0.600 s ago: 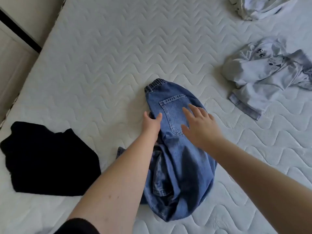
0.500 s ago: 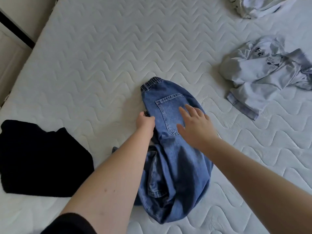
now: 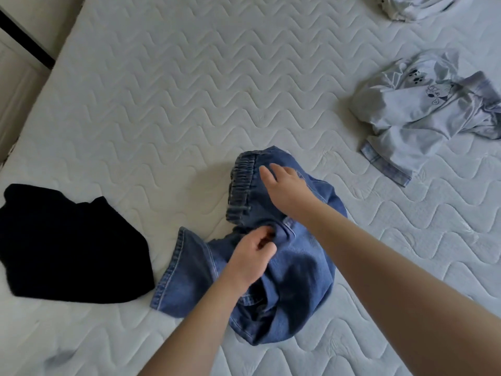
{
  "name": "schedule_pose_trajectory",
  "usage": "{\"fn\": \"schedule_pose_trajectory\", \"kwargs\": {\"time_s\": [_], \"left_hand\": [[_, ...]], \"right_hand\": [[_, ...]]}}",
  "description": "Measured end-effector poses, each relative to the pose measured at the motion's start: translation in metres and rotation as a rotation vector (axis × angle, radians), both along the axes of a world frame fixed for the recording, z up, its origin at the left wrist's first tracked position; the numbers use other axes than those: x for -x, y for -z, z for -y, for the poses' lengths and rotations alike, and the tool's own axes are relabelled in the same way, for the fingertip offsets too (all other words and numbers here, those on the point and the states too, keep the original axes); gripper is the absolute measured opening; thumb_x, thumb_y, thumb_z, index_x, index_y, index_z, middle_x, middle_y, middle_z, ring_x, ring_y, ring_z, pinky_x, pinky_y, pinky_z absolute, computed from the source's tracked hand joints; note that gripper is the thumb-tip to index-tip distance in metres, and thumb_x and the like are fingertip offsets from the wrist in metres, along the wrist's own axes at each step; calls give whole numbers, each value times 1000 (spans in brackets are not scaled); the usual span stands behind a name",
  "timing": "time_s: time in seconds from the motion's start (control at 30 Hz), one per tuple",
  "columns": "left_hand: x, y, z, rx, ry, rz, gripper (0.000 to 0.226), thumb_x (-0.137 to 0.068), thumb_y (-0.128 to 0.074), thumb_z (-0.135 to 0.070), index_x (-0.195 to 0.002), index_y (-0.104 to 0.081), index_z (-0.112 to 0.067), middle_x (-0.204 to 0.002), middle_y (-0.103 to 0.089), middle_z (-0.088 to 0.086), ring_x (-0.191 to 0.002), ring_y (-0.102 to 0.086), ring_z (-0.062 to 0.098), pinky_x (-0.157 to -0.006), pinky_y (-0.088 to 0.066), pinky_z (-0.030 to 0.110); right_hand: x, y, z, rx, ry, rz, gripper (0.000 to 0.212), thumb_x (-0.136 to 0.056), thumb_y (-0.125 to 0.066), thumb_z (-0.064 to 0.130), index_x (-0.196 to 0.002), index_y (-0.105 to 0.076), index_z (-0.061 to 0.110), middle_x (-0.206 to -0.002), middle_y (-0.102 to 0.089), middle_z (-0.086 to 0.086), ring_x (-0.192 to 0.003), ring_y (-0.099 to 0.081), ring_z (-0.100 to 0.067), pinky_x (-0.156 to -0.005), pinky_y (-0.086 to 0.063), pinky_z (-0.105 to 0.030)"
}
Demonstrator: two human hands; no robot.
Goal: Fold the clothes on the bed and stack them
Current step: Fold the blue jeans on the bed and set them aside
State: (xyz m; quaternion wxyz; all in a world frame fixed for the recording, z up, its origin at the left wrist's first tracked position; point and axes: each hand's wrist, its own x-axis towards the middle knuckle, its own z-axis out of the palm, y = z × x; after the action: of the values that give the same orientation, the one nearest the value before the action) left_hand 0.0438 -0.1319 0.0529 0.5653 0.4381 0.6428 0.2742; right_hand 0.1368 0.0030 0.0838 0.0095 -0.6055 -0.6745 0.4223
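- The bed [image 3: 189, 90] fills nearly everything in sight: a bare white mattress quilted in wavy lines, with a strip of pale wall and a dark band [image 3: 24, 39] along its far-left edge.
- A black garment [image 3: 67, 245] lies in a rumpled heap on the left side of the mattress, well apart from the hands.
- The blue jeans [image 3: 298, 272] sit bunched in the middle, close to the person. The elastic waistband is turned up toward the far side, and one leg cuff fans out to the left, stopping just short of the black garment.
- A pale grey sweatshirt [image 3: 423, 109] with small dark cartoon prints lies crumpled to the right, apart from the jeans, its ribbed hem pointing toward the near side.
- Another white garment [image 3: 414, 6] peeks in at the top right edge, mostly cut off by the frame.
- The right hand [image 3: 287, 185] lies across the upper part of the jeans just beside the waistband, fingers stretched out fairly straight and resting on the denim, not curled round it.
- The left hand [image 3: 252, 256] is lower down, over the middle of the jeans, fingers curled in and pinching a fold of denim beside a seam.
- Both forearms are bare; they reach in from the bottom of the view.
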Motion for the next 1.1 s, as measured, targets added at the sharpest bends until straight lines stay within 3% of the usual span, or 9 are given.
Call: {"fn": "schedule_pose_trajectory", "kwargs": {"time_s": [0.17, 0.33, 0.4, 0.47, 0.57, 0.67, 0.8, 0.93, 1.1], "left_hand": [[-22, 28, 61, 120, 176, -145, 14, -92, -51, -14, -101, -61, -17, -103, -63, 2, -100, -58, 15, -84, -39, 21], [-30, 47, 97, 327, 82, -134, 19, -92, -54, -12, -110, -61, -12, -114, -64, 7, -105, -56, 17, -89, -40, 25], [-31, 51, 104, 408, 13, -33, 19, -90, -54, -11, -109, -57, -12, -113, -64, 7, -106, -57, 20, -92, -43, 29], [-31, 51, 108, 486, -203, 257, 27, -93, -56, -13, -120, -54, -13, -118, -66, 7, -113, -61, 22, -99, -46, 33], [-31, 43, 102, 473, -592, 574, 47, -93, -62, -41, -133, -50, -19, -127, -65, 8, -116, -63, 23, -103, -47, 42], [-21, 27, 90, 276, -613, 391, 60, -76, -66, -58, -129, -54, -30, -122, -67, 1, -113, -64, 20, -96, -51, 40], [-15, 5, 86, 133, -197, 78, 25, -85, -72, -40, -109, -66, -37, -102, -73, -15, -98, -66, 3, -83, -49, 23], [-38, -38, 99, -43, 75, -74, 13, -90, -68, -31, -97, -64, -40, -91, -69, -28, -87, -62, -11, -70, -41, 2], [-69, -81, 127, -173, 97, -143, 22, -87, -73, -26, -109, -70, -23, -87, -67, -29, -86, -62, -13, -73, -41, 1]], "right_hand": [[1, 37, 42, 138, -74, 224, 82, -87, -42, 70, -151, -19, 24, -157, -18, -6, -143, -15, -37, -111, -24, -58], [-44, 81, 92, 30, -213, 350, 64, -92, -62, 34, -143, -31, 12, -140, -39, -11, -130, -36, -31, -100, -40, -44], [-58, 89, 98, -56, -181, 313, 41, -95, -58, 25, -130, -43, 8, -131, -48, -11, -125, -40, -30, -100, -39, -40], [-69, 88, 100, -86, -113, 241, 30, -96, -57, 22, -122, -50, 9, -126, -53, -11, -120, -42, -30, -98, -37, -38], [-82, 75, 108, -80, -77, 120, 26, -94, -60, 24, -115, -54, 11, -119, -58, -10, -112, -48, -29, -93, -39, -35], [-97, 59, 132, -68, 0, -24, 21, -92, -62, 23, -109, -55, 13, -109, -60, -4, -100, -53, -22, -81, -35, -26], [-133, 36, 168, 44, 228, -135, 10, -93, -61, 23, -100, -55, 26, -91, -58, 12, -86, -54, -10, -76, -38, -22], [-165, -1, 195, 183, 474, -308, 18, -98, -51, 17, -97, -64, 31, -93, -64, 12, -82, -55, -4, -67, -41, -10], [-167, -58, 218, 259, 533, -478, 24, -101, -45, 29, -107, -68, 32, -110, -69, 7, -105, -61, -11, -87, -50, -29]]}}
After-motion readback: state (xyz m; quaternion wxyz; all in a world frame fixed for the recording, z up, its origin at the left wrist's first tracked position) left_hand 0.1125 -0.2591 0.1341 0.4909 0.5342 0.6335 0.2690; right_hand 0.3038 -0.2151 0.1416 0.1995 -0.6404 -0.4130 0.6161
